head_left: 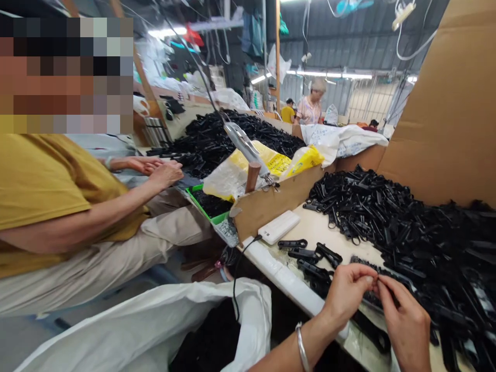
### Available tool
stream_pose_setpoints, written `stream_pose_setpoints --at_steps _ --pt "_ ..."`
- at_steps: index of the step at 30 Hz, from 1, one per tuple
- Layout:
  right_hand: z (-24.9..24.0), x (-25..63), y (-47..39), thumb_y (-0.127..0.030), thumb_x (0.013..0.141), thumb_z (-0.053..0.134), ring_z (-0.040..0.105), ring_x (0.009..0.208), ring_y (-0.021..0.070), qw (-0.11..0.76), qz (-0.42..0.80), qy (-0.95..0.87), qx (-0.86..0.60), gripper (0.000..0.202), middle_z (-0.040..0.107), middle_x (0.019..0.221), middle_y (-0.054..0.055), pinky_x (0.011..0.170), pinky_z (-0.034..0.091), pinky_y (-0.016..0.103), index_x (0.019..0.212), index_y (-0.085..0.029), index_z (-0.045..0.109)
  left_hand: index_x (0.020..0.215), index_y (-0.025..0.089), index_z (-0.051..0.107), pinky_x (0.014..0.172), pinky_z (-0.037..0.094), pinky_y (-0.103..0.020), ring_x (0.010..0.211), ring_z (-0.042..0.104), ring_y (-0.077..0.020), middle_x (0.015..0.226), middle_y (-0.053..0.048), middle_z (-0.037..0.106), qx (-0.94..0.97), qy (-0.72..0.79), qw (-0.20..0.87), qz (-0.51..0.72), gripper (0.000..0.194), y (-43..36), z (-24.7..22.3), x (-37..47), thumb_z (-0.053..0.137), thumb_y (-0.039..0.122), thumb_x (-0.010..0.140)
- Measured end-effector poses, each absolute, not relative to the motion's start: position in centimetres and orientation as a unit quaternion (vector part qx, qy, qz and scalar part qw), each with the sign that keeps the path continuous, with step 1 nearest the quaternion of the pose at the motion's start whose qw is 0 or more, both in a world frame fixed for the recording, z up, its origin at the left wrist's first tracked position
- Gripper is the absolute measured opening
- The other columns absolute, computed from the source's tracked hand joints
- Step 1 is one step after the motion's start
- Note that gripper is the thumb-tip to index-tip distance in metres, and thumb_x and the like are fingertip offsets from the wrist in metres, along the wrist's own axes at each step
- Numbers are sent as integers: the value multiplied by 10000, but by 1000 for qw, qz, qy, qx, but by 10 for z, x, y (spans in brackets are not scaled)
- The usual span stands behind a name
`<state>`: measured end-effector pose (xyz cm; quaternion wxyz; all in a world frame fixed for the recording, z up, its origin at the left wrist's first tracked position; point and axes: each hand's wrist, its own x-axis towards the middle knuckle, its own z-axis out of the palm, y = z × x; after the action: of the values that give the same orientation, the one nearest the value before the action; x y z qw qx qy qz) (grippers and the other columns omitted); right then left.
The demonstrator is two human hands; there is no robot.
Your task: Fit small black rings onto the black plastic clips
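My left hand (351,289), with a silver bangle at the wrist, is pinched closed at the lower right. Its fingertips meet those of my right hand (405,315), also pinched. Whatever lies between them is too small to make out. Just beneath and behind the fingers is a tray of small dark parts (362,263) on the worktable. Several black plastic pieces (306,254) lie loose to the left of my hands, near the table's edge. A large heap of similar black pieces (387,217) covers the table behind and to the right.
A white power bank (279,227) with a black cable lies by a cardboard divider (271,204). An open white sack (155,315) stands below the table edge. At left, a person in a yellow shirt (77,191) works near a green tray (205,209). Tall cardboard (445,103) rises at right.
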<state>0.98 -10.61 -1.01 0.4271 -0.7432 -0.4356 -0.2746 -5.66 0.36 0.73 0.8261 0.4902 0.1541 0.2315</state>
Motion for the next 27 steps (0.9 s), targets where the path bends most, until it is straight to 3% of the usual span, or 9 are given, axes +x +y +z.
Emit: stream_pose_setpoints --at_steps 5,8,11,15,22,27 --pt "6 -1 -108 -366 869 633 675 784 217 554 -102 -314 -764 190 720 897 54 786 556 354 891 -209 737 743 132 736 723 518 -258 658 633 -128 684 -28 705 476 144 835 235 103 4 17 -66 688 155 656" --pt "9 0 -112 -363 742 774 653 687 188 698 52 -195 -687 197 702 797 37 640 576 309 858 -206 746 746 135 747 717 520 -244 681 637 -124 732 -38 720 470 148 844 213 116 8 18 -68 736 157 633" --pt "11 0 -117 -326 638 857 620 670 140 768 144 -143 -607 237 694 888 39 600 561 248 820 -210 759 740 133 751 672 516 -232 629 613 -105 709 -32 711 464 149 851 195 141 8 17 -69 775 162 604" --pt "8 -3 -120 -306 629 868 604 705 121 785 193 -147 -570 209 666 1031 43 645 561 244 790 -225 763 805 118 740 665 515 -219 644 619 -99 715 -31 703 449 130 865 182 227 6 15 -70 809 176 597" --pt "1 -4 -116 -316 642 866 625 708 146 792 194 -151 -558 196 682 940 38 658 580 295 778 -234 752 874 93 700 685 532 -234 668 642 -105 743 -30 702 450 117 870 161 301 3 12 -71 816 192 614" --pt "3 -7 -116 -278 661 858 627 669 136 789 172 -167 -566 177 671 847 26 635 576 263 793 -217 758 858 88 692 672 535 -224 646 643 -99 716 -22 696 446 115 874 154 283 2 12 -72 799 156 605"
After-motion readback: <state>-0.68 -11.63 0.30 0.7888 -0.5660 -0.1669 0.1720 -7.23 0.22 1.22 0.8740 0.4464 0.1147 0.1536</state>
